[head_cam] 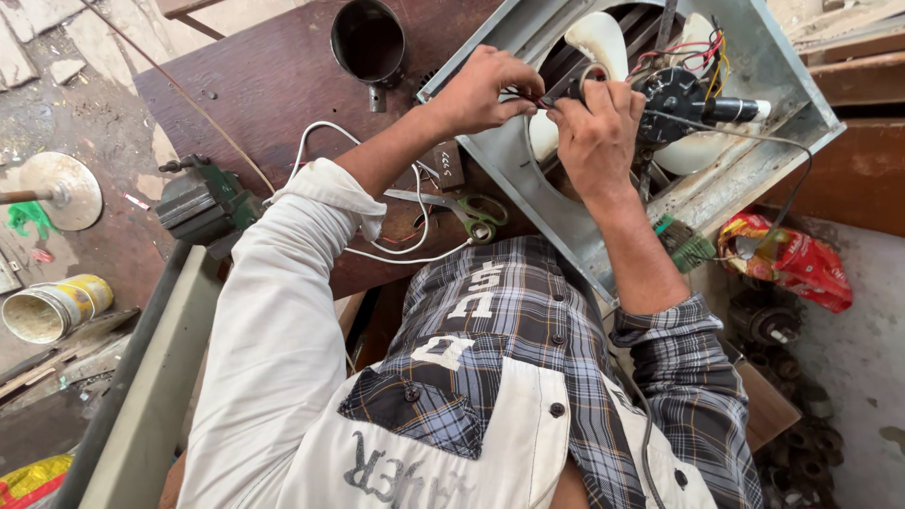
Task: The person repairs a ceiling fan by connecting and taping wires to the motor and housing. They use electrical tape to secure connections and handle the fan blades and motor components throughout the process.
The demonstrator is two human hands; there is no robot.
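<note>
Fan frame (754, 57), blades (603, 38), motor (674, 94) crowd hands; scissors (467, 212), white cable (396, 245) clutter bench (273, 85).

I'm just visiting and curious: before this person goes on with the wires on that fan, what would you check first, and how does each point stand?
1. Both hands on the wires: ok. Left hand and right hand pinch thin wires between them.
2. Fan frame steady on the wooden table: cannot tell; one corner overhangs the edge.
3. Power off: cannot tell; the white cable ends out of sight.
4. Scissors within reach: ok, beside the left forearm.
5. Blades still: ok, no blur.
</note>
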